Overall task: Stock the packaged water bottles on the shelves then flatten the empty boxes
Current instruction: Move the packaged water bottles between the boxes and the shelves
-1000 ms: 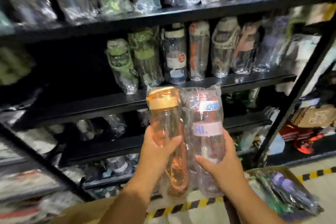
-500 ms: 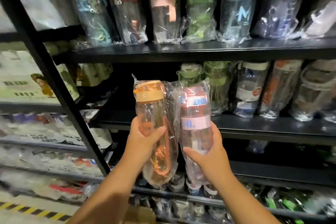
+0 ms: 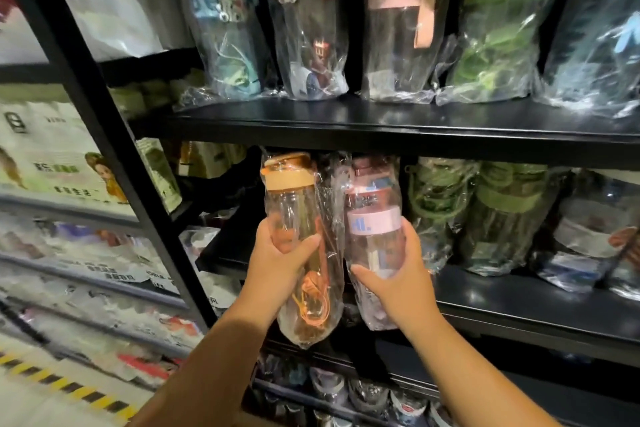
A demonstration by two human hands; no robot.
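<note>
Black metal shelving fills pretty much the whole view, dim and packed with stuff in clear plastic bags. Up on the upper shelf point(image 3: 381, 128) there's a row of bagged bottles standing upright: a teal bottle point(image 3: 225, 28) with a cartoon charm, a pink-strap bottle point(image 3: 398, 28), a green bottle point(image 3: 495, 28), plus a couple more. Below that is the middle shelf point(image 3: 519, 302), where the green-strapped bottles point(image 3: 436, 204) sit bunched together, with more bagged ones to their right.

Both hands are up in front of the left end of that middle shelf. The left hand point(image 3: 277, 263) has its grip wrapped round the orange-capped bottle point(image 3: 294, 211) about mid-body, thumb across the front, bag and all. That bottle is roughly upright, leaning a touch, with an orange strap coiled at the bottom of its bag. The right hand point(image 3: 398, 284) has its grip round the pink-banded bottle point(image 3: 375, 229), just under the pink band. The two bottles are side by side with their bags touching, caps just below the front lip of the upper shelf. Both look held out in front of the middle shelf's edge, not standing on it.

Off to the left there's a slanted upright post point(image 3: 104, 135), and past it another rack with printed packages point(image 3: 52, 156). Yellow-and-black striped tape point(image 3: 69, 388) runs along the floor bottom left. More bottles on the lower shelf point(image 3: 363, 392), too blurry to make out.
</note>
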